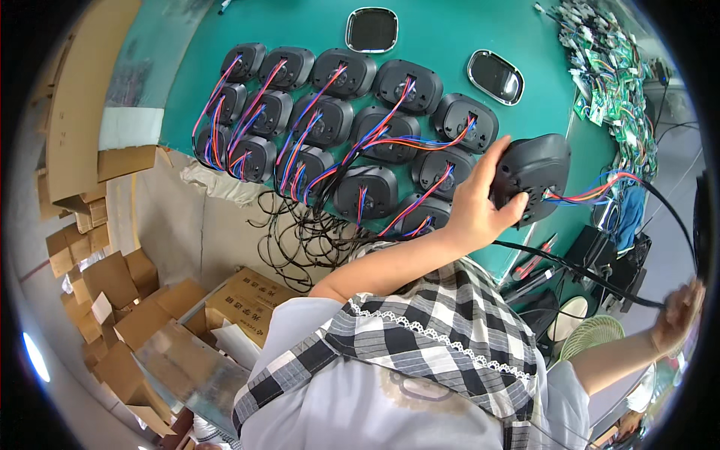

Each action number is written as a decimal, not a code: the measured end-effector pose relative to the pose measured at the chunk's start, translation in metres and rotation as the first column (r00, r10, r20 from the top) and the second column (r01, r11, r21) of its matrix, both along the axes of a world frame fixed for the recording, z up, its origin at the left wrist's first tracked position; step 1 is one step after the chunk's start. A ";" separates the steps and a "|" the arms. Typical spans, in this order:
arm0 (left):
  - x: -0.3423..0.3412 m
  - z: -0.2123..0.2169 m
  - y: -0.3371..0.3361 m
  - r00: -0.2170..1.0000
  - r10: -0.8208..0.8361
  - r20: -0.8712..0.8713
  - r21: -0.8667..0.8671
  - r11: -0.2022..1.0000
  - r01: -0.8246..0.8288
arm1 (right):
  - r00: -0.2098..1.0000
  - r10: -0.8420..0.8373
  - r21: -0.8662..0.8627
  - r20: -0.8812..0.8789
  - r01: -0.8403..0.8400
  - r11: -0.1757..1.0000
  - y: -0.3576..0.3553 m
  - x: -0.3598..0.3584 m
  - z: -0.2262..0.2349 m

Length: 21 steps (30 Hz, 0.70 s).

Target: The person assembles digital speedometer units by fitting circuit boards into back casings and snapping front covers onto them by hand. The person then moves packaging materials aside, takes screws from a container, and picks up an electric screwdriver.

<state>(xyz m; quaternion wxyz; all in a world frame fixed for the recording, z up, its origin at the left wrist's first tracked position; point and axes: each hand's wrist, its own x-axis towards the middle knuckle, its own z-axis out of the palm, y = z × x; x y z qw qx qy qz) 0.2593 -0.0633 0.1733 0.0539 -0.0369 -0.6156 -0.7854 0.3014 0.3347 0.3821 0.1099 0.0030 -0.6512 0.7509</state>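
Observation:
My left hand (484,202) is closed around a black rounded plastic housing (534,174), lifted on edge at the table's right side, thumb on its back and fingers along its side. Red, blue and orange wires (589,192) come out of that back and run right into a black cable (592,276). Far out to the right, my right hand (677,321) is closed at the cable, its fingers slightly blurred. Left of my left hand, several similar black housings (365,193) lie in rows, backs up, each with coloured wires.
Two black, silver-rimmed oval panels (372,30) lie at the back of the green table (300,22). Small wired circuit boards (600,105) are heaped at the right. Loose black cables (289,244) hang off the front edge. Cardboard boxes (120,285) crowd the left; a green basket (592,335) stands lower right.

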 end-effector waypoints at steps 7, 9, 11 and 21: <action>-0.002 0.032 -0.005 0.706 -0.044 -0.707 -0.369 0.874 -0.315 | 0.870 0.158 0.180 0.468 -0.269 0.946 -0.113 0.010 -0.110; 0.001 0.039 0.007 0.572 -0.034 -0.820 -0.350 0.820 -0.453 | 0.861 0.277 -0.219 0.427 -0.199 0.955 -0.124 0.028 -0.133; 0.009 0.036 0.013 0.521 -0.139 -0.842 -0.371 0.852 -0.371 | 0.908 0.099 -0.335 0.407 0.047 0.941 -0.152 0.038 -0.142; 0.031 0.010 -0.014 0.579 -0.529 -0.620 -0.673 0.738 -0.047 | 0.715 -0.030 -0.212 0.698 0.246 0.946 -0.146 0.030 -0.176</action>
